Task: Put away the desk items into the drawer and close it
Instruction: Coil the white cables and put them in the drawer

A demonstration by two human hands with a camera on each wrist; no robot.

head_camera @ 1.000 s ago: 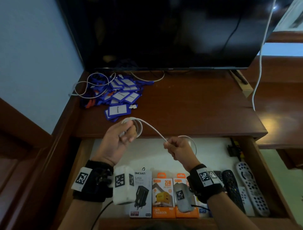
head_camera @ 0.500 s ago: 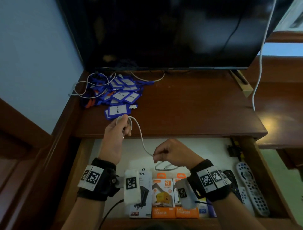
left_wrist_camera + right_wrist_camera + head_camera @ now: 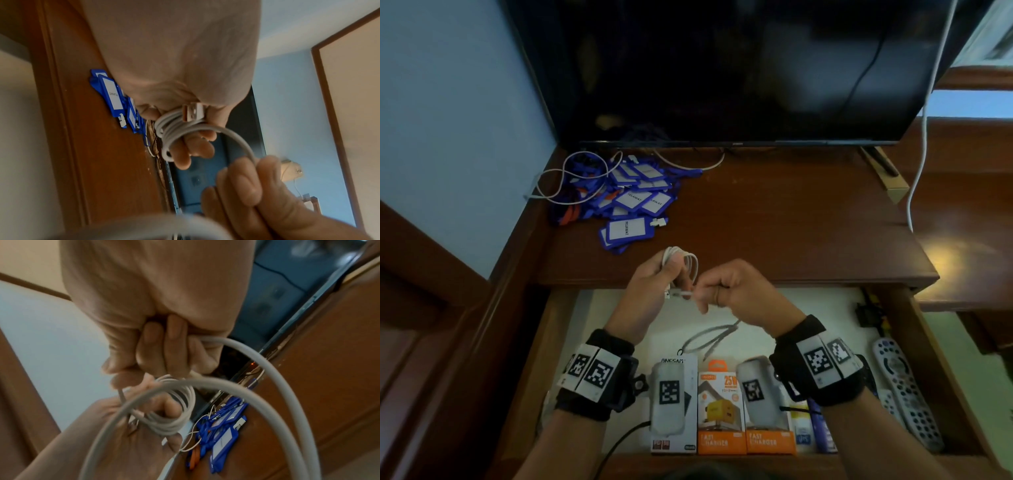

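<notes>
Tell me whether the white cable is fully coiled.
Partly coiled: loops wrap the left hand; the cable has a loose tail through the right hand.

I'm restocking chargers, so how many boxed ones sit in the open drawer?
3 visible, side by side along the drawer front: a black-and-white box on the left, then two orange fast-charger boxes. Wrist cameras cover parts, so more may be hidden.
</notes>
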